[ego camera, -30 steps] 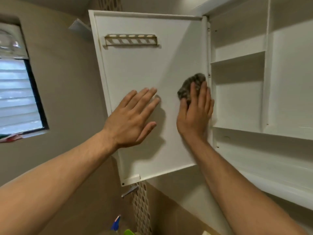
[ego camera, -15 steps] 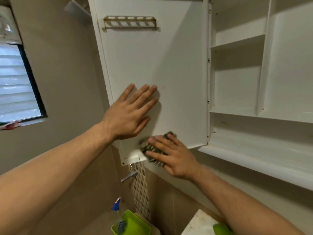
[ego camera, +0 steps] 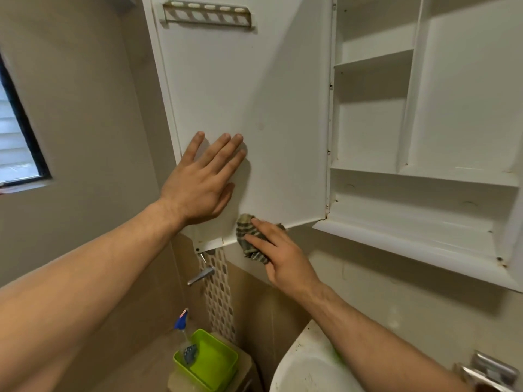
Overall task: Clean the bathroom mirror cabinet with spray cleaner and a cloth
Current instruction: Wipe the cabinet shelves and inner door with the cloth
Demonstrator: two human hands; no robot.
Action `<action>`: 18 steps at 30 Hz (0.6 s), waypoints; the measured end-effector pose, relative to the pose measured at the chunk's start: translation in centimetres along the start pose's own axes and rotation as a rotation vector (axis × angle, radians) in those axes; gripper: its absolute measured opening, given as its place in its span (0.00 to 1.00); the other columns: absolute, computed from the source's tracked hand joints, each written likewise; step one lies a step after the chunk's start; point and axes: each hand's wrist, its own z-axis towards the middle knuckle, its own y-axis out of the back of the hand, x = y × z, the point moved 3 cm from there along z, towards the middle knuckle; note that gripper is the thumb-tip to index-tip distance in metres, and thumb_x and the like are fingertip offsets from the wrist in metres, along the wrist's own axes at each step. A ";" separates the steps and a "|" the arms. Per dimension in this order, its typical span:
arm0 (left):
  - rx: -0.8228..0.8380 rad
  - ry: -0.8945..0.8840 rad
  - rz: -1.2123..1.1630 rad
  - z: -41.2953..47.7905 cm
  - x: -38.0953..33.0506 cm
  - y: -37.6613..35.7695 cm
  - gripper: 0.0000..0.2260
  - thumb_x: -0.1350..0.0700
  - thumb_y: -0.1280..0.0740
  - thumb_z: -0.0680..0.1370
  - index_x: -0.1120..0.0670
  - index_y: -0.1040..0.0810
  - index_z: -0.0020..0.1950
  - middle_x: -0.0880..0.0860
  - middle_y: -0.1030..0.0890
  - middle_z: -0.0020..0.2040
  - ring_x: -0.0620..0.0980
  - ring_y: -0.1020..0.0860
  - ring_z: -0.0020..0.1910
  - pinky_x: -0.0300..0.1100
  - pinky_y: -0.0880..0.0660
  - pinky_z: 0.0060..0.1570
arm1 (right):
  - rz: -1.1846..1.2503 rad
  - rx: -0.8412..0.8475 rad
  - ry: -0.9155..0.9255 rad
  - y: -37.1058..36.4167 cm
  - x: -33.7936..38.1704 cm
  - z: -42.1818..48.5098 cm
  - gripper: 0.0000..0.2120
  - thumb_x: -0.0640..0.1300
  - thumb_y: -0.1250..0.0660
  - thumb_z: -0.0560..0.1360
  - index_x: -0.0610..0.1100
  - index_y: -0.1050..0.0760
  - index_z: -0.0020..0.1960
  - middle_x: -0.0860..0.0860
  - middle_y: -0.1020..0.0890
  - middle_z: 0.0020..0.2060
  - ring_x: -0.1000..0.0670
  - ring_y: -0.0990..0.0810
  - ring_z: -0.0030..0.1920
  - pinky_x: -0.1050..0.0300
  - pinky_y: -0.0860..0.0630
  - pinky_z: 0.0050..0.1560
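My right hand point(ego camera: 280, 258), fingers straight, is pressing the striped cloth point(ego camera: 245, 231) against the bottom edge of the open cabinet door point(ego camera: 254, 94) (the cloth is bunching out beyond my fingertips). My left hand point(ego camera: 198, 188) is lying flat, open-palmed, on the door just above.

Soft, moderately bright indoor light. Daylight from window point(ego camera: 14, 148) at 9 o'clock. Left hand point(ego camera: 198, 185) throws soft shadow toward 3 o'clock on cabinet door point(ego camera: 268, 80). Shelf recesses shaded. Wide-angle bending at edges; forearms at 7 o'clock slightly blurred.
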 end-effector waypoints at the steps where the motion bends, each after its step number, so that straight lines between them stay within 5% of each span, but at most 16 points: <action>1: -0.006 0.000 -0.003 -0.3 0.0 0.0 0.31 0.48 0.42 0.83 0.58 0.44 0.84 0.59 0.46 0.85 0.59 0.46 0.84 0.66 0.50 0.80 | -0.001 -0.005 0.005 0.0 0.5 0.1 0.31 0.26 0.31 0.72 0.44 0.23 0.73 0.48 0.31 0.78 0.46 0.33 0.78 0.47 0.33 0.78; 12: -0.232 -0.039 -0.110 -3.5 3.4 -1.9 0.31 0.46 0.45 0.84 0.57 0.46 0.85 0.59 0.47 0.85 0.59 0.48 0.84 0.66 0.59 0.80 | -0.039 -0.164 -0.220 -0.4 4.3 2.7 0.30 0.30 0.30 0.75 0.47 0.25 0.74 0.52 0.30 0.77 0.51 0.31 0.77 0.52 0.33 0.78; 18: -0.348 -0.067 -0.294 -3.6 3.9 -3.5 0.31 0.45 0.44 0.84 0.56 0.46 0.84 0.60 0.48 0.85 0.60 0.48 0.84 0.67 0.54 0.79 | -0.007 -0.281 -0.367 -1.3 7.6 2.7 0.27 0.33 0.32 0.78 0.49 0.26 0.75 0.55 0.30 0.77 0.55 0.33 0.77 0.48 0.33 0.78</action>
